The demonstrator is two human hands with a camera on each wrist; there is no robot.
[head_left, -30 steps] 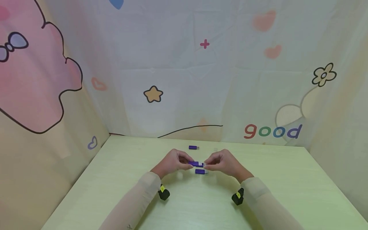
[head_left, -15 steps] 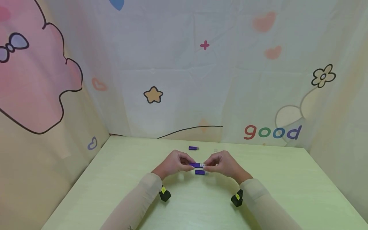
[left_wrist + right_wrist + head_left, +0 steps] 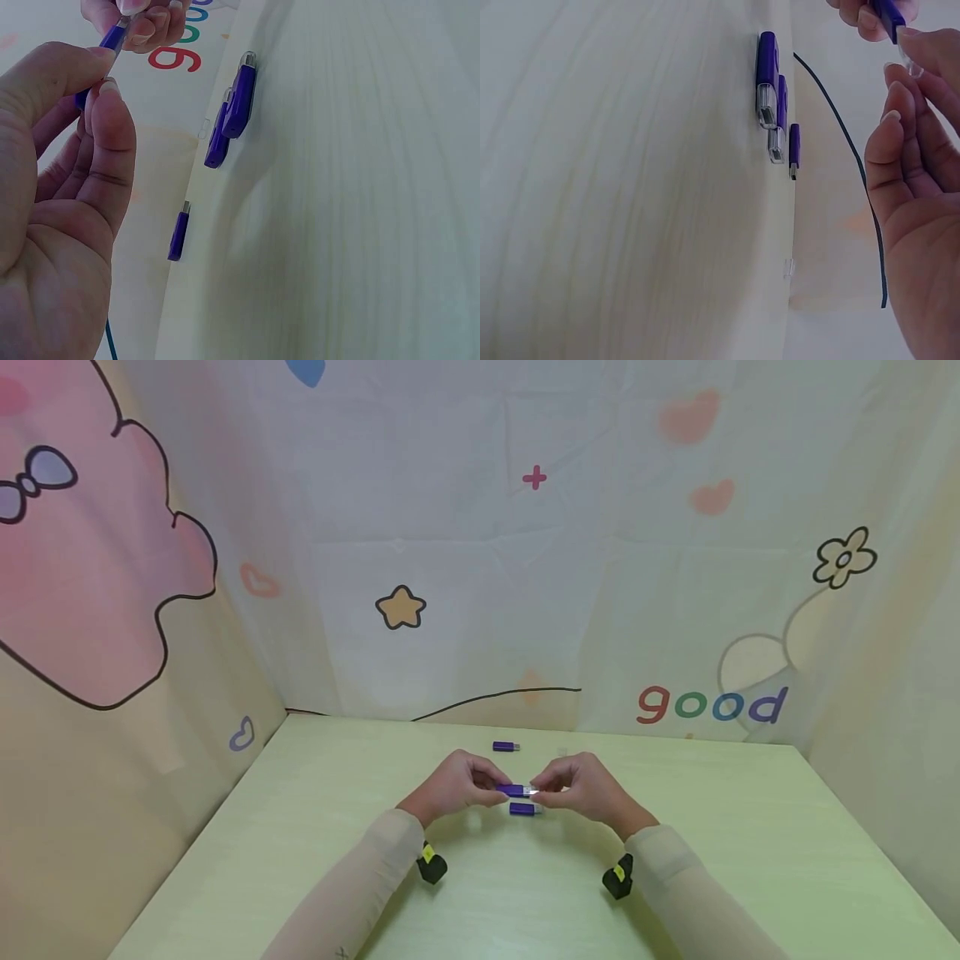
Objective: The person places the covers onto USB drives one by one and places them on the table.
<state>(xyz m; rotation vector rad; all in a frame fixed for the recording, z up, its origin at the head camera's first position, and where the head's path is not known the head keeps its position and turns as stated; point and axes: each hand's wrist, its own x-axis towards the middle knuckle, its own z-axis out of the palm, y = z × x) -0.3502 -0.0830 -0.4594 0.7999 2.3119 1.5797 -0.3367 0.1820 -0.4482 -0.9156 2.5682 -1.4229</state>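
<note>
Between thumb and fingers, my left hand [image 3: 457, 787] pinches a purple USB stick [image 3: 513, 791], its metal plug pointing right. My right hand [image 3: 581, 785] pinches a small clear cap [image 3: 911, 64] at the plug end of that stick. Both hands are raised over the table, fingertips close together. Below them lie two purple sticks with clear caps on, a nearer capped USB stick [image 3: 241, 97] and a second capped USB stick [image 3: 217, 142] just behind it. Farther back rests an uncapped USB stick [image 3: 503, 747], its bare metal plug showing.
A loose clear cap [image 3: 789, 268] lies near the back of the pale wooden table [image 3: 300, 860], behind my right hand. A printed cloth [image 3: 465, 568] hangs along the table's back edge. Small black devices, one black device [image 3: 431, 864] among them, sit at both wrists.
My left hand has shifted slightly right with the USB stick, bringing its fingertips nearer my right hand. The sticks on the table have not moved.
</note>
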